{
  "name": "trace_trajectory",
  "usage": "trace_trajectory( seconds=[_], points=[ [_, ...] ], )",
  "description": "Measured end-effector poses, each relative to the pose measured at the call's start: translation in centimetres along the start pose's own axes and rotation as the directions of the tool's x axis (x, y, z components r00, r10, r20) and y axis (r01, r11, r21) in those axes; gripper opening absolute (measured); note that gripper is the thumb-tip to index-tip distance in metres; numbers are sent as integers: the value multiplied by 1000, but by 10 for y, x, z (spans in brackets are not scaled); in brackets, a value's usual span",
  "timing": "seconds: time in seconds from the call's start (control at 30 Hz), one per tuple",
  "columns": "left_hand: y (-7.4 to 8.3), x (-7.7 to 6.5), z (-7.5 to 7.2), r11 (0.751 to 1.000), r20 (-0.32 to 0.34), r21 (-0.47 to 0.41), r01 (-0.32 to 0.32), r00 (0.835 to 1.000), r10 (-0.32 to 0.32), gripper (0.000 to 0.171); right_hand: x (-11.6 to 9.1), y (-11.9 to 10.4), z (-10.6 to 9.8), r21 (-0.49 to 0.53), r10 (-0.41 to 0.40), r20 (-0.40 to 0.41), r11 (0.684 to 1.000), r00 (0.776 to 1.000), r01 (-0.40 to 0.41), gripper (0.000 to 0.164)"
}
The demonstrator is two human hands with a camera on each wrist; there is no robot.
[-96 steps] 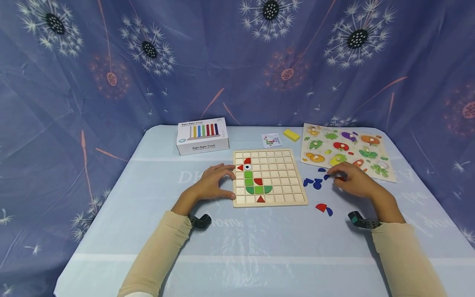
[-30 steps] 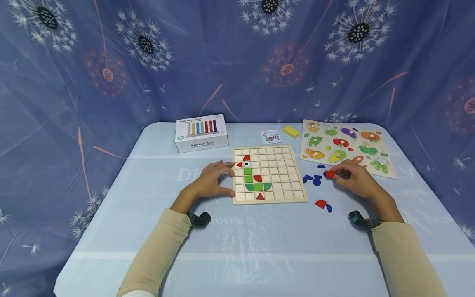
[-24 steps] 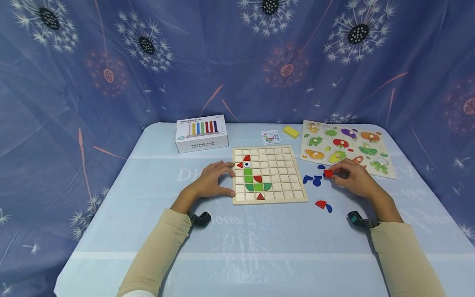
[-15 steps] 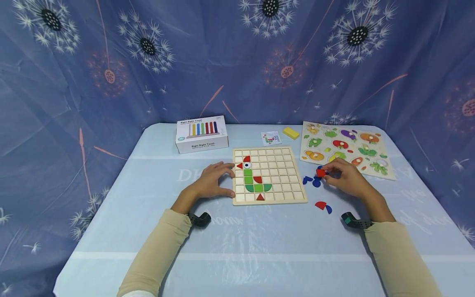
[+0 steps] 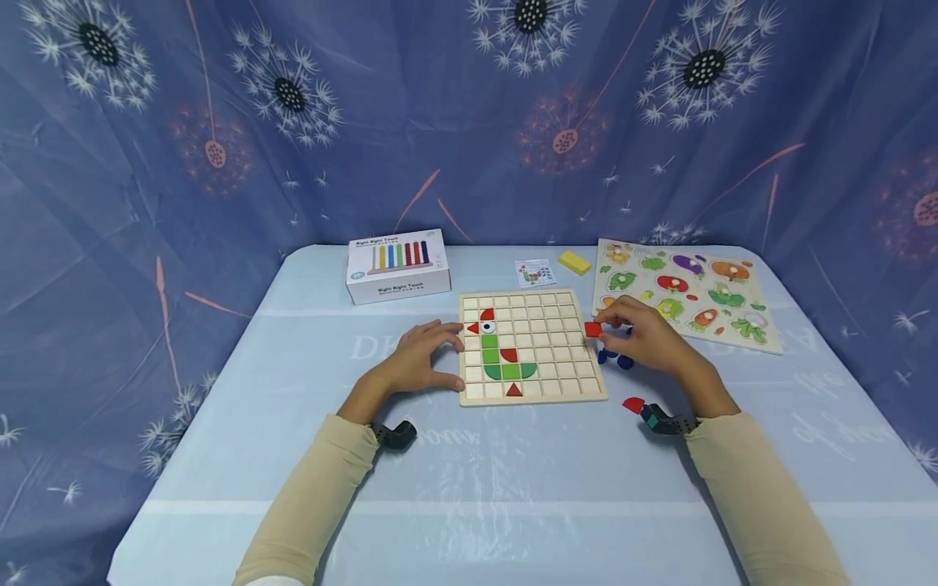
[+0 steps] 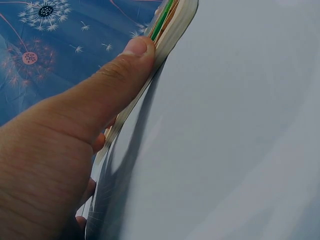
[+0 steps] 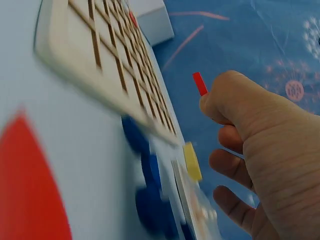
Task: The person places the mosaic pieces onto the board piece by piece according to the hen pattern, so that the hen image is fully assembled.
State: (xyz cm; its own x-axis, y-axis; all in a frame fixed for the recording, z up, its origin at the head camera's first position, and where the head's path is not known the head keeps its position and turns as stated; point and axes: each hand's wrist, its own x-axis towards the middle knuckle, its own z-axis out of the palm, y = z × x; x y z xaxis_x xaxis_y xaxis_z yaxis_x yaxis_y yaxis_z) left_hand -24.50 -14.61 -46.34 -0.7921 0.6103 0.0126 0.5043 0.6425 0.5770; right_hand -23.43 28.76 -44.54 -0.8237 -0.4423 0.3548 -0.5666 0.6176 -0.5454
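A wooden grid board (image 5: pixel 553 358) lies mid-table, bearing a bird-like pattern of red, green and eye-marked tiles. Against its left edge rests my left hand (image 5: pixel 418 358), thumb and fingers spread apart; the left wrist view shows the thumb (image 6: pixel 120 75) touching the rim. Between thumb and fingertips, my right hand (image 5: pixel 648 338) pinches a red square tile (image 5: pixel 593 330) above the board's right edge. In the right wrist view the red tile (image 7: pixel 200 84) appears edge-on, held off the table. Blue pieces (image 5: pixel 624 362) lie under the right hand, partly hidden by it.
A red quarter-round tile (image 5: pixel 633 404) lies near the right wrist camera. Behind the board are a picture card (image 5: pixel 535 273), a yellow block (image 5: pixel 575 262) and a white box (image 5: pixel 399 268). A vegetable puzzle board (image 5: pixel 703 285) sits at the back right.
My right hand picked up the red square tile beside the blue pieces and has carried it left to the grid board's edge. My left hand stays at the board's left side.
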Motion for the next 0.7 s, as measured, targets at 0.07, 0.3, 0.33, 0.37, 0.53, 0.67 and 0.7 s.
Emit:
trace_trajectory(
  seconds=[0.07, 0.3, 0.33, 0.37, 0.53, 0.67, 0.7],
  points=[
    [0, -1, 0, 1000, -2, 0, -2, 1000, 2, 58, 8, -6, 7, 20, -18, 15, 1000, 1000, 17, 27],
    [0, -4, 1, 1000, -2, 0, 2, 1000, -2, 57, 34, -28, 34, 115, -91, 92, 990, 992, 80, 25],
    [0, -4, 2, 1000, -3, 2, 2, 1000, -2, 57, 37, -31, 38, 124, -96, 101, 989, 990, 83, 24],
    [0, -4, 2, 1000, -4, 2, 1, 1000, -1, 57, 40, -34, 41, 135, -96, 109, 988, 989, 81, 24],
    [0, -2, 2, 1000, -2, -4, -10, 1000, 10, 57, 48, -42, 53, 179, -90, 139, 982, 986, 64, 24],
    [-1, 0, 2, 1000, -3, 5, -6, 1000, 6, 57, 50, -44, 60, 195, -65, 168, 980, 984, 31, 25],
    [-1, 1, 2, 1000, -4, 11, -5, 1000, 5, 57, 50, -43, 62, 192, -51, 178, 981, 983, 16, 25]
  ],
)
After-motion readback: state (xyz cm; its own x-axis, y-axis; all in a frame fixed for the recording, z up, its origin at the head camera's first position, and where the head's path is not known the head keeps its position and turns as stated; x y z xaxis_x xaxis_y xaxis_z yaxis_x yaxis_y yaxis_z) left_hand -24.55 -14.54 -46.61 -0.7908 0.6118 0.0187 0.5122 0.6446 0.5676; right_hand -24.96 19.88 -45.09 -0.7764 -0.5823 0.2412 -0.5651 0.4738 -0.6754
